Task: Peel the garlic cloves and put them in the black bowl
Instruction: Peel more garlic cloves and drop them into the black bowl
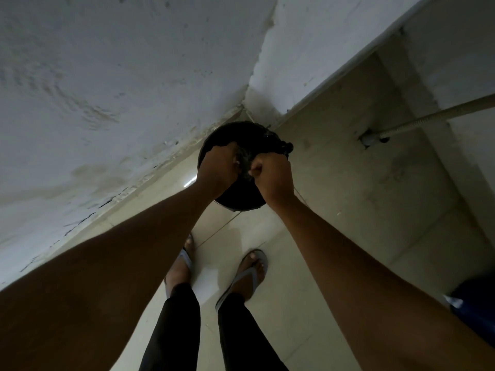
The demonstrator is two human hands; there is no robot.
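Apparently mid-peel, the person holds both hands over the black bowl (242, 145) standing on the floor in the far corner. Left hand (218, 167) and right hand (270, 174) have their fingers curled, but any garlic clove is hidden. Working low over the bowl should catch whatever drops.

Black bowl (242, 140): round, dark, in the floor corner by the wall, partly hidden by hands. Contents dim, pale scraps inside; garlic not discernible.
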